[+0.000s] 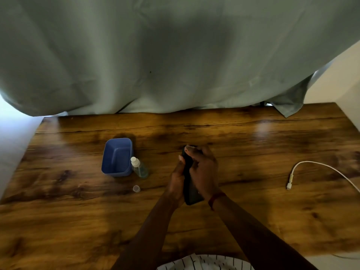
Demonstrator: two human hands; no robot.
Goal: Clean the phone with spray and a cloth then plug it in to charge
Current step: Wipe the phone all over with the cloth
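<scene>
Both hands hold a dark phone [191, 193] over the middle of the wooden table [253, 211], edge-on to me with its long side pointing away. My left hand [177, 179] grips its left side from below. My right hand [202, 169] wraps over its top and right side, fingers curled onto the far end. No cloth shows clearly; the hands hide most of the phone. A small clear spray bottle [139, 167] with a white nozzle stands to the left, and its loose cap [136, 188] lies nearer me. A white charging cable [311, 165] lies at the right, plug end [288, 185] toward me.
A blue plastic tub [116, 156] sits right beside the spray bottle, on its left. A grey-green curtain [175, 55] hangs along the table's far edge. A white wall [342, 78] borders the right side. My striped clothing [204, 263] shows at the near edge.
</scene>
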